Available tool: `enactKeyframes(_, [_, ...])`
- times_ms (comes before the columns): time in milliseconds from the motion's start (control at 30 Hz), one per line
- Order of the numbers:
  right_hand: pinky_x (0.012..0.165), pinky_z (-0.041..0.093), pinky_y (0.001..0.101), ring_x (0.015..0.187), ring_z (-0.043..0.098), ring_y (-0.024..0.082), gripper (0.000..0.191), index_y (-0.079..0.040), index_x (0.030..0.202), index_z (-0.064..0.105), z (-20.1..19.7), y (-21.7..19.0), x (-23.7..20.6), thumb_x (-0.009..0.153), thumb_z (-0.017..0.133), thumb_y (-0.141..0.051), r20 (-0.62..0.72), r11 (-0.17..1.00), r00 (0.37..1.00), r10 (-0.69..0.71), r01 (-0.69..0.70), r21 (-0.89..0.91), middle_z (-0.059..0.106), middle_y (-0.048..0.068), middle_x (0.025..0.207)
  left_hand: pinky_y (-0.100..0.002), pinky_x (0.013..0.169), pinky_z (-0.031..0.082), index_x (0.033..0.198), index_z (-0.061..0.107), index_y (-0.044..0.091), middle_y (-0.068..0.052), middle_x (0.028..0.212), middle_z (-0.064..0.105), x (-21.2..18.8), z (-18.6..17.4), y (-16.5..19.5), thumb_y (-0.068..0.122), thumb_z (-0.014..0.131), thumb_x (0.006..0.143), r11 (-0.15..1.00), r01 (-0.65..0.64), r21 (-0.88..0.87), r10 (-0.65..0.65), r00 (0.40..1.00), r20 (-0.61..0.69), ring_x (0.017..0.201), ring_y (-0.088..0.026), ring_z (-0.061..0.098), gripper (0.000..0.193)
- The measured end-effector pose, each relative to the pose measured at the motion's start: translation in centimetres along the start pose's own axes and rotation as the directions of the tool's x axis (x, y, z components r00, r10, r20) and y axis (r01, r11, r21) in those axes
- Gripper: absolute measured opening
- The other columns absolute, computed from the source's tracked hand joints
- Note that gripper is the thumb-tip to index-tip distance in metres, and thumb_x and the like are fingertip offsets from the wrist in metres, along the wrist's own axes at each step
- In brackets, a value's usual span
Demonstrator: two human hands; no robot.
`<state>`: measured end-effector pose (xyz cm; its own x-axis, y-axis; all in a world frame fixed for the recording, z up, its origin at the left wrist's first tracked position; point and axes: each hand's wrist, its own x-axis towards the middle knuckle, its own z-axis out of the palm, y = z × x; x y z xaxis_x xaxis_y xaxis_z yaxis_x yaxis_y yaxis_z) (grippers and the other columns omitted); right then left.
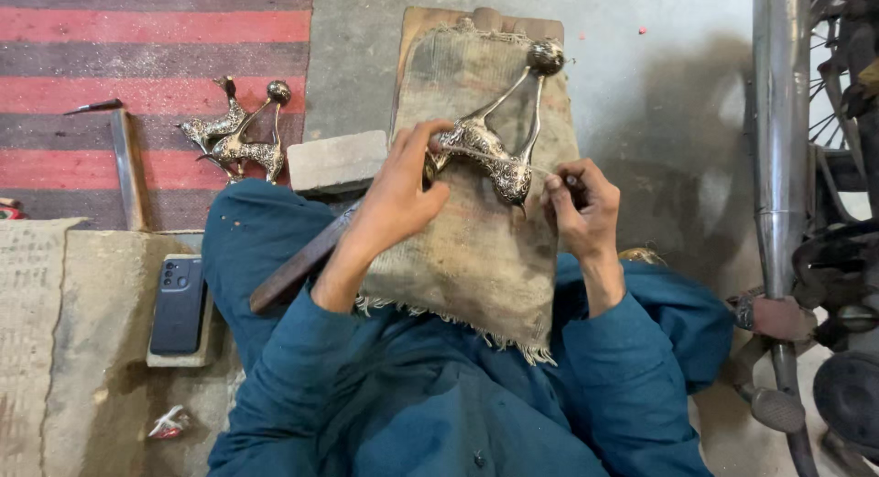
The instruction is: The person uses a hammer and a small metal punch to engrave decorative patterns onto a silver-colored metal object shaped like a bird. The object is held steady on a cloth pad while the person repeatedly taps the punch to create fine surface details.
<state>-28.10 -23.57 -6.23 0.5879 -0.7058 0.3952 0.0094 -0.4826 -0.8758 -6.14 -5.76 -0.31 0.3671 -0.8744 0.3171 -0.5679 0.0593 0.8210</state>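
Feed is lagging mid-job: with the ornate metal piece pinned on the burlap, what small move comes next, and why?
Probably draw the thin tool in the right hand a short stroke along the metal piece: its tip seems to meet the body, and the left hand pins it to the burlap.

— What's your left hand (398,198) on?
— It grips the silver metal ornament (494,152) against the burlap-covered board (476,248).
— And your right hand (581,207)?
— It pinches a thin tool (549,172) touching that ornament.

Soft, even daylight; sharp focus
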Motion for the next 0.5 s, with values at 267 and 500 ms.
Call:
enactKeyframes(267, [0.069, 0.046, 0.0233, 0.077, 0.056, 0.007, 0.016, -0.004, 0.117, 0.069, 1.0, -1.3, 0.2, 0.101, 0.068, 0.0, 0.072, 0.976, 0.984, -0.166, 0.174, -0.134, 0.061, 0.001, 0.089, -0.04, 0.104, 0.047, 0.144, 0.051, 0.008, -0.019, 0.124, 0.061, 1.9, -2.1, -2.3, 0.014, 0.063, 0.099, 0.998, -0.037, 0.06, 0.041, 0.997, -0.071, 0.118, -0.035, 0.059, 0.047])
enactKeyframes(500, [0.06, 0.039, 0.0275, 0.066, 0.047, 0.012, 0.028, -0.008, 0.12, 0.071, 1.4, -2.4, 0.5, 0.094, 0.08, -0.014, 0.149, 0.951, 0.968, -0.202, 0.23, -0.207, 0.053, 0.002, 0.083, -0.036, 0.086, 0.051, 0.108, 0.069, 0.003, -0.012, 0.097, 0.068, 4.3, -4.2, -5.9, 0.011, 0.06, 0.089, 0.951, 0.158, 0.264, -0.246, 0.907, 0.343, 0.092, -0.023, 0.065, 0.022])
